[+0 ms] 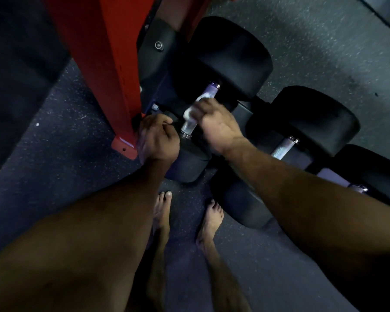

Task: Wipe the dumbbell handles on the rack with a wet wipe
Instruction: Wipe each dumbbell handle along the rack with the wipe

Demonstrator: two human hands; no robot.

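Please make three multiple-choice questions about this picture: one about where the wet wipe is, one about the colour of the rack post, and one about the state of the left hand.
1. Where is the wet wipe?
A. On the floor
B. Around the handle of the nearest dumbbell, under the right hand
C. In the left hand

2. What colour is the rack post?
A. Red
B. Yellow
C. White

3. How is the left hand?
A. Flat and open on the floor
B. Out of view
C. Fingers curled, resting at the dumbbell's near head

Answers: B, the white wipe shows at the fingers on the metal bar; A, the post is plainly red; C, its fingers are bent against the black head.
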